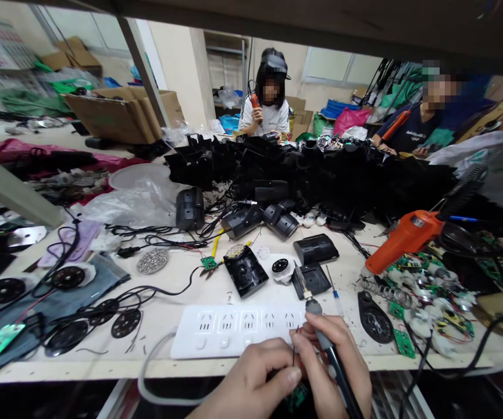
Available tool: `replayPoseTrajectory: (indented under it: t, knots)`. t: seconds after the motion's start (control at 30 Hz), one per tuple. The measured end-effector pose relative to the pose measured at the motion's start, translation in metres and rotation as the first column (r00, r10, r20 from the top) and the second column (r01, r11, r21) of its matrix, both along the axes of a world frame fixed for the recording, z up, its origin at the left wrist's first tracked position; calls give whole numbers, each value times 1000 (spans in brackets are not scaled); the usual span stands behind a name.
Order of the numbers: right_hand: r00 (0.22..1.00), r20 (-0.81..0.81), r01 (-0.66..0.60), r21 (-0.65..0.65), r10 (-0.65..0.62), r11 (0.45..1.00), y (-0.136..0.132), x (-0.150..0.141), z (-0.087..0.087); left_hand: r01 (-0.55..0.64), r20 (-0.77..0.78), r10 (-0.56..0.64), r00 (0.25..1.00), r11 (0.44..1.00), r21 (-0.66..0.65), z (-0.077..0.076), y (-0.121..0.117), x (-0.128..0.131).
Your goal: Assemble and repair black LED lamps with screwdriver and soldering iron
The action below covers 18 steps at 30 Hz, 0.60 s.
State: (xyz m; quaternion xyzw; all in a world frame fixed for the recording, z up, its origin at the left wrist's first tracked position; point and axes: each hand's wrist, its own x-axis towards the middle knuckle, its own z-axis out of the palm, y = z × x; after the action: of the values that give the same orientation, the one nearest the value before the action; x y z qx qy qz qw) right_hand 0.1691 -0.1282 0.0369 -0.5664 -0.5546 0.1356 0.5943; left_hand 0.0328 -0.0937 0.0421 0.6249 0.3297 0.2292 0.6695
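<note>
At the table's near edge, just below the white power strip [238, 329], your right hand [336, 364] grips the soldering iron [321, 326] while left-hand [255, 378] fingers pinch thin wires over the green circuit board [295, 397], so you look mid-joint; bring the tip down steadily.

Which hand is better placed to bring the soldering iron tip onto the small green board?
Right. The right hand already grips the soldering iron, while the left hand pinches the wires at the green board and probably steadies it.
</note>
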Motion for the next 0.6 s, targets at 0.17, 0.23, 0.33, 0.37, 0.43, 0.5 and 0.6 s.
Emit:
replayPoseTrajectory:
  t: [0.17, 0.23, 0.33, 0.37, 0.43, 0.5, 0.6]
  knots:
    - [1000, 19, -14, 18, 14, 1000, 3, -5, 2, -82, 109, 110, 988, 968, -239, 6, 5, 2]
    - [999, 26, -22, 28, 21, 999, 4, -6, 4, -65, 124, 100, 987, 964, -258, 8, 7, 2]
    - [998, 59, -36, 43, 33, 998, 9, -3, 6, -71, 89, 93, 992, 971, -226, 8, 9, -1]
    - [996, 84, -47, 53, 42, 997, 12, 0, 6, -80, 63, 94, 994, 977, -196, 8, 9, -3]
    - [989, 147, -44, 81, 31, 996, 21, 8, 6, -99, 0, 100, 995, 984, -150, 8, 10, -6]
    - [977, 212, 7, 122, -33, 992, 32, 20, 3, -136, -54, 128, 990, 976, -170, 6, 10, -9]
    - [941, 331, 15, 161, -68, 987, 48, 38, -7, -231, -73, 220, 973, 943, -239, 2, 13, -15]
